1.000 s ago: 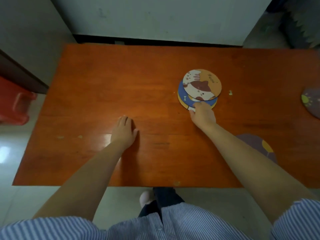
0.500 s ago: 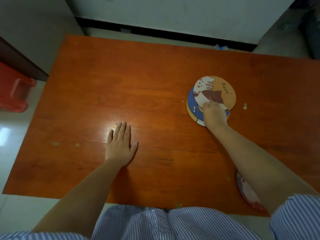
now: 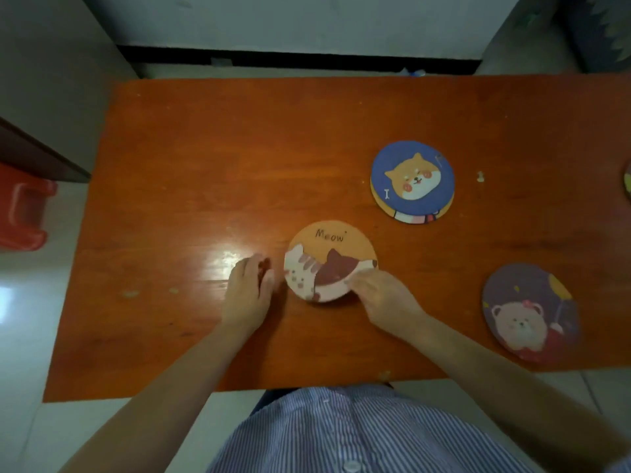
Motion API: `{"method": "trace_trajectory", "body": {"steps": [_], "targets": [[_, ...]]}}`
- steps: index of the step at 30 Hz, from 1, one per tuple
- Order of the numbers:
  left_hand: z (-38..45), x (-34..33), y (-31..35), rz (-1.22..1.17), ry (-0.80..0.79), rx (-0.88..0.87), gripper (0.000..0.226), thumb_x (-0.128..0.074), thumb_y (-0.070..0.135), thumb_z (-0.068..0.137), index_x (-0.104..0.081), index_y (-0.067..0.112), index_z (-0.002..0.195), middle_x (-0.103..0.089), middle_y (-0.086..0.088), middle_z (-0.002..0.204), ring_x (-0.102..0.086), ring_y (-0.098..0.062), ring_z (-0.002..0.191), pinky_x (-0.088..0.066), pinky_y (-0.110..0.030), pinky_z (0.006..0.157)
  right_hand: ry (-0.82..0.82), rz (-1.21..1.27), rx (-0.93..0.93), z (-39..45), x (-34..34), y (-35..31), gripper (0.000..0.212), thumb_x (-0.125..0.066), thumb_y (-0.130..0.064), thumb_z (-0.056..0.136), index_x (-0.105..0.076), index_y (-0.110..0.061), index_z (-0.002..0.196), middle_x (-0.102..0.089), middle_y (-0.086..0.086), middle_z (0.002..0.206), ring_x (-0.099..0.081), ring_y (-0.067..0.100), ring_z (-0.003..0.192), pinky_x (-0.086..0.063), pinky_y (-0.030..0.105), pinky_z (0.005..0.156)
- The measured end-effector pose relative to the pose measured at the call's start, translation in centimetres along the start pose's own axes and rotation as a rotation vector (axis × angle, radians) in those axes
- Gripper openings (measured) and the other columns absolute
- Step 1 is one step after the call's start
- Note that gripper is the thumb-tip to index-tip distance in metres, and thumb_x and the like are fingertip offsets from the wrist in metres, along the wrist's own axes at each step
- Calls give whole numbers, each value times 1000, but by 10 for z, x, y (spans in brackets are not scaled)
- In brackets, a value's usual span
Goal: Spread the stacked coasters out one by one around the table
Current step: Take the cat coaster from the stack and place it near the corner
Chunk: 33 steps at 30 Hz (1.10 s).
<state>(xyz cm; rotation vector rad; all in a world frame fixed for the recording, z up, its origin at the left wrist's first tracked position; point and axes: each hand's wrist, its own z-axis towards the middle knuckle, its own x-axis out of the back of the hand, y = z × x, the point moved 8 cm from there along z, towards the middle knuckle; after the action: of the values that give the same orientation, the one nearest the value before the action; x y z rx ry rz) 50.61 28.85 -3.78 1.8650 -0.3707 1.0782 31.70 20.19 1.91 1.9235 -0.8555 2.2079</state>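
Observation:
An orange "Meow" cat coaster lies near the middle of the orange wooden table. My right hand grips its near right edge with the fingertips. My left hand rests on the table just left of the coaster, fingers curled and holding nothing. The remaining stack, topped by a blue dog coaster, sits at the back right. A purple bear coaster lies flat near the front right edge. A sliver of another coaster shows at the right frame edge.
A red plastic stool stands on the floor left of the table. A white wall with a black baseboard runs behind the table. My striped shirt fills the bottom of the view.
My right hand has pulled the cat coaster off the stack and moved it left and toward me. The blue dog coaster is now uncovered. My left hand curled beside the coaster.

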Motion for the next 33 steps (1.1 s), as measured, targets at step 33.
{"method": "trace_trajectory", "body": {"steps": [33], "targets": [[-35,-14,-11,-86,-371,298,34,-66,8,71,-43,13,46,-43,-1,50,-39,-13,47,-28,-23,41,76,282,-998,-9,-20,35,24,-50,0,89,-71,-2,100,-71,16,109,-64,28,99,-51,29,76]]}}
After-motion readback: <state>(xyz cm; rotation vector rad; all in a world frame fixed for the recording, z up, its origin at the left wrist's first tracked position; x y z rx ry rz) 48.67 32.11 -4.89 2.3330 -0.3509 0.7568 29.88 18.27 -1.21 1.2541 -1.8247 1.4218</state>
